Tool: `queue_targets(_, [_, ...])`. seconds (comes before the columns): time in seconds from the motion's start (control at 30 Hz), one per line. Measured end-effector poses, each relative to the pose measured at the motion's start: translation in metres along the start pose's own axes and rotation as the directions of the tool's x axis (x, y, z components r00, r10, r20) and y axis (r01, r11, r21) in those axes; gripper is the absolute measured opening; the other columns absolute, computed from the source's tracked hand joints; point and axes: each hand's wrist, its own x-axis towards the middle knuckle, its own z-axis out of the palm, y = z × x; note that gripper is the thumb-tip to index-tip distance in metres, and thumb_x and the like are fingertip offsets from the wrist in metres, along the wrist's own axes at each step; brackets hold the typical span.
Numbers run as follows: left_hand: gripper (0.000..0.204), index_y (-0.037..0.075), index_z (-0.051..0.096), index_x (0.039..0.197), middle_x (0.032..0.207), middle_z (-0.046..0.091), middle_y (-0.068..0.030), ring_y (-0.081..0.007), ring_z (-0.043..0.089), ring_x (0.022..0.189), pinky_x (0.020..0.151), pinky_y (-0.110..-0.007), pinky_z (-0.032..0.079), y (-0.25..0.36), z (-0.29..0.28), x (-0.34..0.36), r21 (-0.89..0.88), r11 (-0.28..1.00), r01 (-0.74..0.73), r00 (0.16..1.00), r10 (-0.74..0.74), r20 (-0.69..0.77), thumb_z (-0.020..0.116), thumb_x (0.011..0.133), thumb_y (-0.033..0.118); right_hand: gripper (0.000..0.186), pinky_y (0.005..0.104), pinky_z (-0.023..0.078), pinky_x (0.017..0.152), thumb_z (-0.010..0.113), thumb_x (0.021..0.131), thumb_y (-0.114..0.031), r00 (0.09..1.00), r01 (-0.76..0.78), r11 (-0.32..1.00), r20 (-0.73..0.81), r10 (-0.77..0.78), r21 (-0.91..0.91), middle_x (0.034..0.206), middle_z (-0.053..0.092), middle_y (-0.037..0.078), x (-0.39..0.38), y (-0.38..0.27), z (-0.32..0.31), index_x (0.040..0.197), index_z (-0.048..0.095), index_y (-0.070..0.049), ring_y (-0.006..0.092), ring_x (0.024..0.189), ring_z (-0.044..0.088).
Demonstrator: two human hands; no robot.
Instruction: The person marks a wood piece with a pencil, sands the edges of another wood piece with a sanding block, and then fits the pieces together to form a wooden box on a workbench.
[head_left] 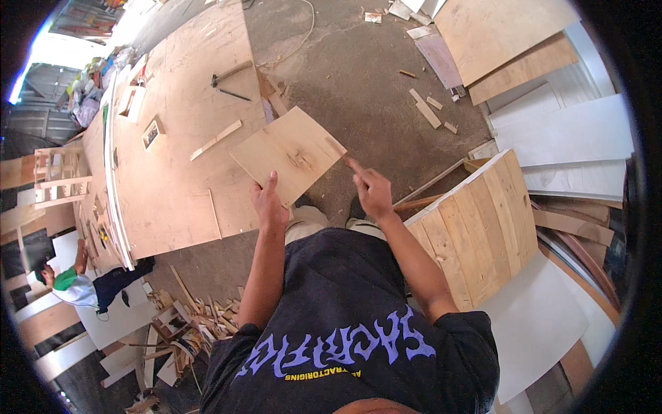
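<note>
A square plywood piece (pixel 289 152) with a dark knot mark is held up in front of me, tilted, over the near right edge of the work table. My left hand (pixel 271 203) grips its lower left edge, thumb on the top face and the other fingers mostly hidden underneath. At the piece's right corner is my right hand (pixel 372 190), index finger stretched out to the edge and the other fingers partly curled. No tool shows in that hand.
On the plywood-topped table (pixel 172 200) lie a hammer (pixel 231 73), a dark rod (pixel 233 94) and a wood strip (pixel 216 139). A slatted wooden box (pixel 476 228) stands to my right. Scrap wood (pixel 189 328) heaps up at lower left, near another person (pixel 86 286). Boards (pixel 510 41) lean at upper right.
</note>
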Motion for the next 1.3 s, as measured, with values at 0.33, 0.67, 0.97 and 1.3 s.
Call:
queue_targets(0.33, [0.045, -0.001, 0.051, 0.142, 0.133, 0.065, -0.0152, -0.0281, 0.068, 0.116, 0.097, -0.043, 0.059, 0.014, -0.016, -0.019, -0.003, 1.000, 0.009, 1.000, -0.009, -0.021, 0.068, 0.100, 0.003, 0.041, 0.0414, 0.056, 0.081, 0.061, 0.103, -0.015, 0.984, -0.174, 0.967, 0.006, 0.179, -0.184, 0.097, 0.074, 0.018, -0.027, 0.075, 0.019, 0.145, 0.066, -0.017, 0.0350, 0.085, 0.071])
queue_targets(0.67, [0.046, 0.000, 0.051, 0.142, 0.133, 0.065, -0.0146, -0.0284, 0.068, 0.118, 0.099, -0.043, 0.059, 0.023, -0.052, 0.000, -0.042, 0.997, 0.072, 0.997, -0.072, 0.006, 0.069, 0.100, 0.004, 0.041, 0.0421, 0.056, 0.076, 0.062, 0.103, -0.016, 0.984, 0.002, 0.953, 0.171, 0.052, -0.302, 0.090, 0.071, 0.017, -0.022, 0.011, 0.050, 0.144, 0.067, -0.017, 0.0313, 0.081, 0.070])
queue_targets(0.97, [0.045, 0.000, 0.052, 0.140, 0.133, 0.065, -0.0159, -0.0283, 0.068, 0.117, 0.100, -0.043, 0.058, 0.055, -0.099, 0.039, -0.142, 0.982, 0.123, 0.989, -0.110, 0.096, 0.070, 0.100, 0.005, 0.045, 0.0467, 0.057, 0.071, 0.065, 0.100, -0.008, 0.998, -0.059, 0.979, -0.042, 0.052, -0.197, 0.087, 0.069, 0.018, -0.013, -0.046, 0.064, 0.143, 0.067, -0.020, 0.0376, 0.076, 0.069])
queue_targets(1.3, [0.047, -0.002, 0.053, 0.141, 0.132, 0.067, -0.0164, -0.0275, 0.068, 0.116, 0.098, -0.042, 0.058, 0.078, -0.146, 0.062, -0.023, 0.989, 0.144, 0.977, -0.139, 0.162, 0.071, 0.099, 0.007, 0.040, 0.0494, 0.057, 0.079, 0.063, 0.102, -0.015, 0.975, -0.210, 0.844, -0.047, 0.215, -0.494, 0.093, 0.073, 0.020, -0.036, -0.018, 0.141, 0.141, 0.068, -0.015, 0.0390, 0.084, 0.071])
